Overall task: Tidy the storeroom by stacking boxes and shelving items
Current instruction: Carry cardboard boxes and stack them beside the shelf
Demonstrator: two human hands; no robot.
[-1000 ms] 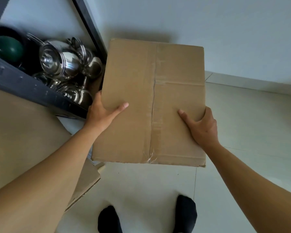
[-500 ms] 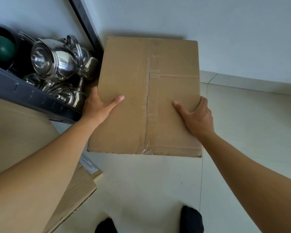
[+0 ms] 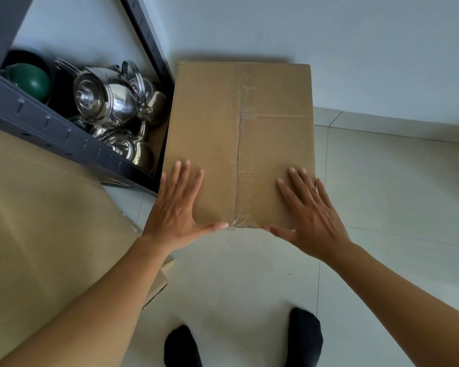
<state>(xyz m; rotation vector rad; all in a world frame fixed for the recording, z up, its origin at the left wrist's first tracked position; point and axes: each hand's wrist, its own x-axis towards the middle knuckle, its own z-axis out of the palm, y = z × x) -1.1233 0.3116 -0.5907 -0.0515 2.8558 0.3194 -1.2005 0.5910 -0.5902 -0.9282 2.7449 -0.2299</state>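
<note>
Fingers spread flat on box top (left hand, right hand); you dropped side grip, box seemingly placed centre frame, beside shelf.

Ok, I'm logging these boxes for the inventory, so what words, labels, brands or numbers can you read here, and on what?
None can be read in this view.
Cardboard box, with the left hand and right hand flat on it: plain, clear tape on the seam, no print.
Larger cardboard at left: no print showing.
Dark shelf rail: slots only.
Steel pots: no brand visible.
</note>
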